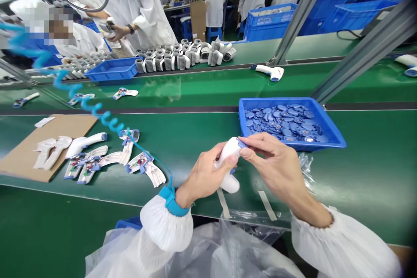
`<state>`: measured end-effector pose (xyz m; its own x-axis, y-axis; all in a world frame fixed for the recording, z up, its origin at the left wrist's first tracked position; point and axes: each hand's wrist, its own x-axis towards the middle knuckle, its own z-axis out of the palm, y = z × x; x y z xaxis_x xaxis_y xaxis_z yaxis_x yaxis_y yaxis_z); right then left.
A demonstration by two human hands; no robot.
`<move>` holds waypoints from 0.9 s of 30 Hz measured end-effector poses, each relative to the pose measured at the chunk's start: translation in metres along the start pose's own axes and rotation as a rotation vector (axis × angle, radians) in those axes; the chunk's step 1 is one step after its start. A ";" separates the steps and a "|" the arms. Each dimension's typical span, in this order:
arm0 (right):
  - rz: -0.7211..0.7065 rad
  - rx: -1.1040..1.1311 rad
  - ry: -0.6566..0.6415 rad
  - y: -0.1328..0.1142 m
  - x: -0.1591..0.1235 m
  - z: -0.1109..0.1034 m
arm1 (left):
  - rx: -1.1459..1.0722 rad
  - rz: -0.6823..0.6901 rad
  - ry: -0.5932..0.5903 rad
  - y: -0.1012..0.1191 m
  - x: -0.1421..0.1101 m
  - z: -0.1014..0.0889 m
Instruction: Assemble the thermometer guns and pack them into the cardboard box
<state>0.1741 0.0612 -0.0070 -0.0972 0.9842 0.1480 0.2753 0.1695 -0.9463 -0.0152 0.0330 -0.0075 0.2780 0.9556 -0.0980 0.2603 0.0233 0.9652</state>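
My left hand (208, 173) is wrapped round a white handheld infrared thermometer (230, 147), held just above the green bench. The thermometer is tilted, its rounded handle end pointing down. With thumb and fingers, my right hand (273, 160) pinches a small blue cover (241, 144) at the thermometer's upper end; the fingers hide part of it. Just beyond the right hand stands a blue tray (329, 128) heaped with blue oval covers (283, 121). To the left lie several opened thermometer halves (146, 167) with wires showing.
A teal coiled cord (107, 121) runs to the strap (174, 202) on my left wrist. White shells lie on cardboard (19, 156). Thermometers (272, 71) rest on the green conveyor (195, 91). Metal posts (365, 52) slant at right. Co-workers in white stand beyond.
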 end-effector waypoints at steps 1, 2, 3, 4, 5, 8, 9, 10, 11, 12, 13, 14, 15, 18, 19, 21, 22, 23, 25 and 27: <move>-0.028 -0.043 -0.031 -0.001 -0.001 -0.002 | 0.046 0.007 0.011 0.001 -0.001 0.000; -0.045 -0.072 -0.074 -0.001 -0.002 -0.003 | 0.100 0.018 0.027 0.003 -0.001 0.001; -0.050 -0.091 -0.126 0.000 -0.003 -0.003 | 0.158 0.031 0.045 0.003 -0.001 0.002; -0.046 -0.105 -0.167 0.001 -0.005 -0.002 | 0.223 0.045 0.065 0.003 0.000 0.004; -0.042 -0.116 -0.184 0.003 -0.007 0.000 | 0.301 0.060 0.094 0.001 0.001 0.006; -0.047 -0.134 -0.103 0.011 -0.013 0.005 | 0.559 0.141 0.165 -0.007 0.004 0.010; -0.038 -0.123 -0.081 0.014 -0.016 0.005 | 0.621 0.177 0.169 -0.010 0.004 0.010; -0.015 -0.098 -0.090 0.016 -0.018 0.004 | 0.662 0.215 0.166 -0.014 0.004 0.010; 0.023 -0.069 -0.124 0.017 -0.021 0.002 | 0.678 0.251 0.148 -0.017 0.002 0.009; 0.072 -0.043 -0.165 0.018 -0.023 -0.001 | 0.671 0.278 0.135 -0.019 0.000 0.007; 0.119 -0.023 -0.199 0.017 -0.026 -0.004 | 0.641 0.283 0.159 -0.022 -0.002 0.007; 0.152 -0.009 -0.216 0.017 -0.029 -0.007 | 0.593 0.266 0.213 -0.024 -0.005 0.007; 0.176 -0.007 -0.225 0.016 -0.033 -0.008 | 0.532 0.225 0.293 -0.026 -0.006 0.008; 0.175 -0.099 -0.292 0.014 -0.045 0.001 | 0.376 0.057 0.554 -0.036 -0.003 0.018; 0.153 -0.153 -0.305 0.014 -0.049 0.007 | 0.364 0.033 0.602 -0.039 0.001 0.021; 0.090 -0.239 -0.274 0.013 -0.058 0.020 | 0.385 0.055 0.639 -0.044 0.010 0.025; 0.063 -0.252 -0.236 0.013 -0.061 0.026 | 0.405 0.076 0.638 -0.045 0.014 0.024; 0.053 -0.247 -0.197 0.013 -0.063 0.030 | 0.421 0.090 0.622 -0.044 0.015 0.022; 0.115 -0.200 -0.157 0.012 -0.063 0.034 | 0.436 0.092 0.561 -0.038 0.013 0.014; 0.300 -0.086 -0.145 0.012 -0.057 0.034 | 0.421 0.140 0.507 -0.031 0.004 0.006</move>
<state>0.1510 0.0053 -0.0367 -0.1331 0.9743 -0.1818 0.3915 -0.1168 -0.9128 -0.0162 0.0346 -0.0393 -0.1067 0.9632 0.2466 0.6199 -0.1295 0.7739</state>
